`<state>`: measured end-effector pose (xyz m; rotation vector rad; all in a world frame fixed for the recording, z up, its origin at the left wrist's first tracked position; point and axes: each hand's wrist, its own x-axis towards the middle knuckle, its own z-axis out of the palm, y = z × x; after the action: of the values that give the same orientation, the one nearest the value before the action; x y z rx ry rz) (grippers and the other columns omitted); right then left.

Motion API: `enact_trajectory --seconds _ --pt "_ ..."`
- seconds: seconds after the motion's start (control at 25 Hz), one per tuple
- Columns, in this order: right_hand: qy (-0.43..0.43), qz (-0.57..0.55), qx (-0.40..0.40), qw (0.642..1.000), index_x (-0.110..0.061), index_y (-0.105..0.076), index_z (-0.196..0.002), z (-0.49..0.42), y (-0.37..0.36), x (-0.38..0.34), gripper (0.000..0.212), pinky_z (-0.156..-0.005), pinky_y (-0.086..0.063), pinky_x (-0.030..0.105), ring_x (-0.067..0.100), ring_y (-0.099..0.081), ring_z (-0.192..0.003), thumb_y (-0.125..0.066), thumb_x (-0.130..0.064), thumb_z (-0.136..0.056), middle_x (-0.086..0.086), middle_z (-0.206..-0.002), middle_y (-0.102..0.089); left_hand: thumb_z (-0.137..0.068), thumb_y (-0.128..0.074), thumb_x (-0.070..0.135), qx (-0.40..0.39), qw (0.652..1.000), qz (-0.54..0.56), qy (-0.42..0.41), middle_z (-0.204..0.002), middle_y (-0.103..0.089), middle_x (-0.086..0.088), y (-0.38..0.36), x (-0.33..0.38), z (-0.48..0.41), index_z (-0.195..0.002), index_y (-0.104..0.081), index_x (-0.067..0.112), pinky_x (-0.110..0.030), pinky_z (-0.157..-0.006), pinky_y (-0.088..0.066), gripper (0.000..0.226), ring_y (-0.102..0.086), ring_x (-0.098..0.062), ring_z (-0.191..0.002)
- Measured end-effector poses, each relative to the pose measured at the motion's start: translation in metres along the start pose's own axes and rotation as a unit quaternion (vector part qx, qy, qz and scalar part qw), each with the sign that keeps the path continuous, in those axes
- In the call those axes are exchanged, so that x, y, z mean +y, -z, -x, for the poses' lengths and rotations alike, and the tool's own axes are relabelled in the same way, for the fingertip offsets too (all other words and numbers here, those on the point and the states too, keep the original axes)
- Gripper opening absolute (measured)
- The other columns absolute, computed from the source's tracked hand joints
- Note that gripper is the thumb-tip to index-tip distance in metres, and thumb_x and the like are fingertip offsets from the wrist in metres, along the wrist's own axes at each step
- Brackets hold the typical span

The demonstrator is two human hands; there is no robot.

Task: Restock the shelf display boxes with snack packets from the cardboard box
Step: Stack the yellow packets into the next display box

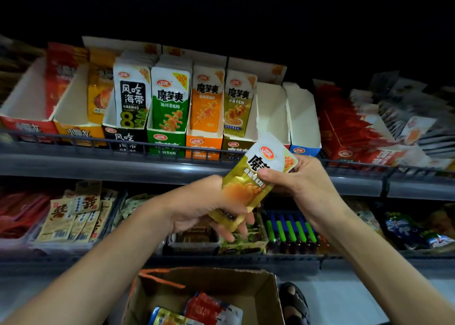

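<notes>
We note both hands on one gold snack packet [242,189], held tilted in front of the upper shelf [73,164] edge. Left hand [202,206]: fingers curled round the packet's lower end. Right hand [305,177]: pinches the upper end, thumb on the printed face. Just above, the gold display box [236,146] holds matching packets upright. The cardboard box [221,280] sits below, open, with red and yellow packets [209,307] inside.

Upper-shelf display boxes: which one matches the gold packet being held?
The olive-gold cardboard display box, just right of the orange cardboard box: its front and standing packets share the colour of the held gold foil packet.
</notes>
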<state>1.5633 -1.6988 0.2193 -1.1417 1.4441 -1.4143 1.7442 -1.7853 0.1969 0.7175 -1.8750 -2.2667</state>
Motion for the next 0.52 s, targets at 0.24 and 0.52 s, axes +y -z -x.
enact_trajectory --seconds 0.24,0.52 --pt "0.188 0.06 0.111 0.974 0.005 -0.066 -0.108 -0.06 0.019 -0.081 0.026 -0.082 -0.059 0.036 0.025 -0.073 -0.096 -0.072 -0.003 -0.084 0.014 -0.103 -0.075 -0.087 -0.07 0.018 0.409 0.843 -0.265 -0.229 -0.091 -0.07 0.01 0.014 0.021 -0.022 -0.109 -0.066 0.017 -0.024 -0.068 -0.052 0.022 -0.067 -0.011 -0.083" --pt "0.216 0.219 0.17 0.936 -0.006 -0.065 -0.116 -0.134 0.014 -0.075 0.039 -0.084 -0.058 0.031 0.011 -0.069 -0.101 -0.077 -0.022 -0.083 0.004 -0.111 -0.072 -0.087 -0.065 0.043 0.496 0.596 -0.591 -0.223 -0.105 -0.066 0.0 0.035 0.016 -0.054 -0.112 -0.07 0.028 -0.037 -0.085 -0.039 0.03 -0.054 -0.022 -0.099"
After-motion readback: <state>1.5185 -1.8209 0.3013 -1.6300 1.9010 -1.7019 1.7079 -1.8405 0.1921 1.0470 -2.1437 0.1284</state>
